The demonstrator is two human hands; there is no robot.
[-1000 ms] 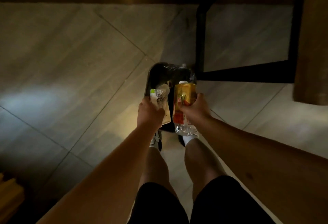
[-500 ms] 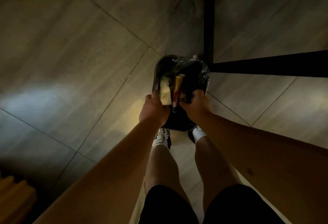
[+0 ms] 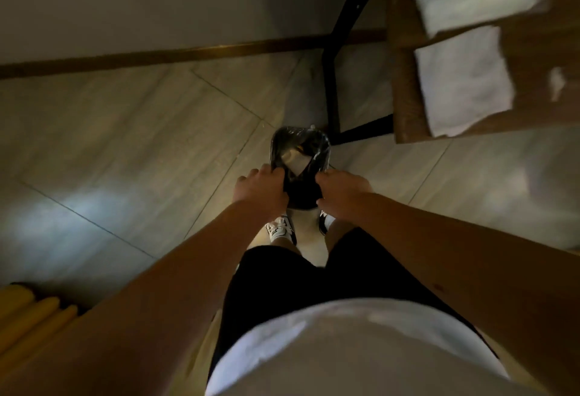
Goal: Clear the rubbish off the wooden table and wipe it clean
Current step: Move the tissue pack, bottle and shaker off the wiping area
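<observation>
- A small bin lined with a black plastic bag (image 3: 300, 157) stands on the tiled floor (image 3: 131, 132), just in front of the person's shoes (image 3: 281, 228) and beside the foot of the black metal table leg (image 3: 333, 88).
- The left hand (image 3: 262, 190) is at the bin's left edge, fingers (image 3: 276, 173) curled against the black liner; whether it actually pinches the plastic I cannot tell.
- The right hand (image 3: 340, 193) is at the bin's right edge, fingers bent around the liner in the same way; its grip is likewise unclear in the dim, blurred picture.
- The bin's near half sits between the two hands, and its mouth opens beyond the fingertips.
- Inside the mouth lies pale rubbish (image 3: 296, 160), with something yellowish (image 3: 303, 147) further in; what these are is too dark to tell.
- Neither hand carries any rubbish apart from the liner it touches.
- The wooden table (image 3: 405, 50) juts in at the upper right, well apart from both hands.
- On it lie two white folded cloths or napkins (image 3: 464, 79), one beyond the other, and a small white scrap (image 3: 557, 83) to their right.
- The person wears black shorts (image 3: 282, 276) and a white top (image 3: 345, 348).
</observation>
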